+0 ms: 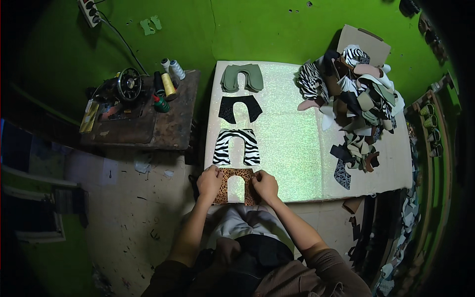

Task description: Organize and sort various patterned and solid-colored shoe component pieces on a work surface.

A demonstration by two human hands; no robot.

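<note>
At the table's near left edge lies a brown leopard-print U-shaped piece (pixel 230 173), its arch open toward me. My left hand (pixel 210 182) has its fingers closed on the piece's left side, near the upper corner. Opposite it, my right hand (pixel 265 185) pinches the right side. Beyond the piece, in a column going away from me, lie a zebra-print U-shaped piece (pixel 236 132), a black one (pixel 225 109) and a stack of olive green ones (pixel 230 79). All have the same arch shape.
A pale glittery sheet (pixel 289 148) covers the table. Mixed scraps (pixel 366 94) are heaped at the far right, with smaller offcuts (pixel 358 151) nearer. To the left stands a wooden table (pixel 133 128) with a sewing machine (pixel 129 84), thread cones (pixel 168 85) and a green bottle (pixel 161 104). Sandals hang on a rack (pixel 423 128).
</note>
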